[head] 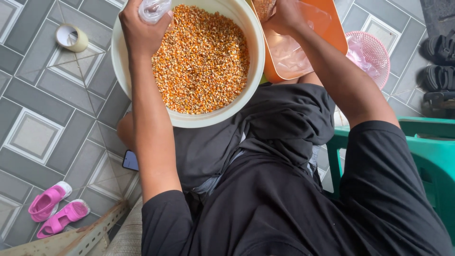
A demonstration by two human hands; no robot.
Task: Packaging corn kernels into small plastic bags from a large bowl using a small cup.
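A cream round basin (256,57) full of orange corn kernels (201,61) rests on my lap. My left hand (140,31) is over the basin's left rim, fingers closed on a crumpled clear plastic bag (152,9). My right hand (284,14) is at the top edge, closed on the mouth of another clear plastic bag (289,52) with some kernels in it, which lies over an orange tray (334,31) beside the basin.
A roll of tape (71,38) lies on the tiled floor at upper left. A phone (130,160) lies by my leg. Pink child sandals (54,208) sit lower left. A pink mesh basket (372,52), dark sandals (438,64) and a green plastic chair (426,151) are on the right.
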